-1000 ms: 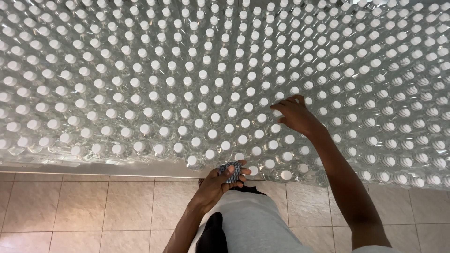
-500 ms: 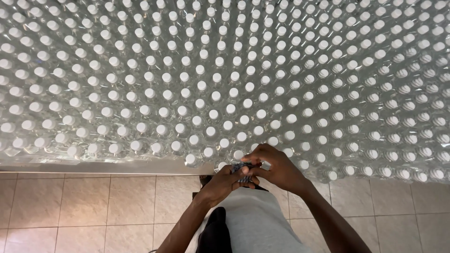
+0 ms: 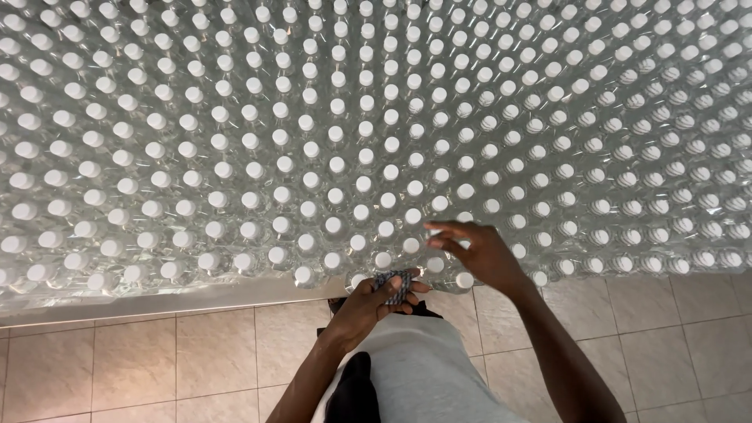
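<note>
Right hand (image 3: 482, 254) has pulled away from the left hand (image 3: 374, 301) again, fingers loosely spread over the white-capped bottles (image 3: 337, 168). Left one's still gripping a small stack of patterned stickers (image 3: 394, 284) at the front edge, so labelling's mid-cycle.

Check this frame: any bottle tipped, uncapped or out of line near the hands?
Nothing stands out. The clear bottles stand upright in even rows, every one visible wearing a white cap. The left hand holds a small dark patterned object; the right hand hovers open over the front row.
</note>
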